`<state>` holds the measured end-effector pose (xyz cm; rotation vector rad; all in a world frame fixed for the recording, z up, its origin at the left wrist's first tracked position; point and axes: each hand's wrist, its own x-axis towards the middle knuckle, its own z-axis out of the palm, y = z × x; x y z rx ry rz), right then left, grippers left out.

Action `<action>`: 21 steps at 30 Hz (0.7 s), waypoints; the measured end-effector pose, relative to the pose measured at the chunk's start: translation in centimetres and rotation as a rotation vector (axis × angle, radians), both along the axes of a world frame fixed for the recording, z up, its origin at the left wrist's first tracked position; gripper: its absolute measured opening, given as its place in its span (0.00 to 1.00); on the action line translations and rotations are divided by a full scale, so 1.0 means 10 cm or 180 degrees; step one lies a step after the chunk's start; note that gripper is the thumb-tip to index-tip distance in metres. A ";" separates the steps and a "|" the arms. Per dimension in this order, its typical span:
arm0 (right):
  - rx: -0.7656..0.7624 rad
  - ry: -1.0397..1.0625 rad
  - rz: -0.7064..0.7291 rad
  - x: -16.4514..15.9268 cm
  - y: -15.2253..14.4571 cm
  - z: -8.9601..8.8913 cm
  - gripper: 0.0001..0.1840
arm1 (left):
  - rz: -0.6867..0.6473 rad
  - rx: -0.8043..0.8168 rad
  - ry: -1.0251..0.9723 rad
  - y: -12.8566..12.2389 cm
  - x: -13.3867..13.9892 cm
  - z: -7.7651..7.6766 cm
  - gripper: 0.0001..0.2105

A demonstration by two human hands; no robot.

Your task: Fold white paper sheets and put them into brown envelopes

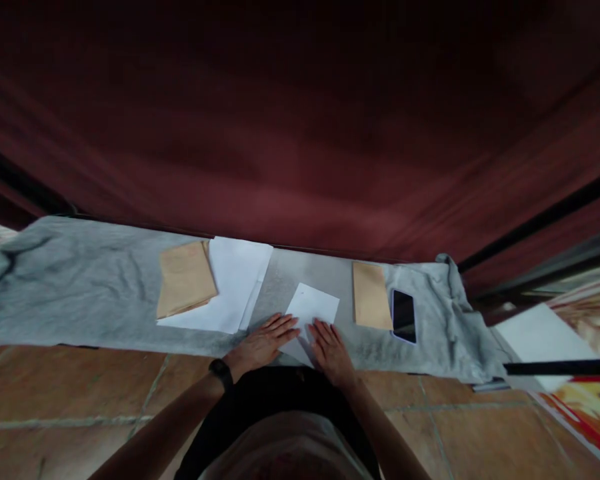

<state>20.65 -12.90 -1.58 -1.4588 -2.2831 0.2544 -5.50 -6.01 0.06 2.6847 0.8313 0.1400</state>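
A folded sheet of white paper [314,304] lies on a grey cloth, straight in front of my body. My left hand [269,337] rests flat on its left side, fingers stretched out; a black band is on that wrist. On the right side of the same sheet, my right hand [331,350] presses down with fingers extended and slightly apart. Part of the paper is hidden under both hands. To the left are loose white sheets [237,280] with several brown envelopes [185,277] overlapping them. Another brown envelope [373,297] lies to the right.
A phone [403,317] with a dark screen lies beside the right envelope. The grey cloth [105,287] covers a long narrow surface against a dark red panel [290,167]. Tiled floor [80,387] is below. At far right are a white board [545,340] and a colourful box [593,407].
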 end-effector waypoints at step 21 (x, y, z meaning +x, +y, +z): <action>-0.0219 0.0600 -0.0090 0.36 -0.21 -0.03 0.30 | 0.0288 -0.0217 -0.0461 -0.04 0.00 0.03 0.30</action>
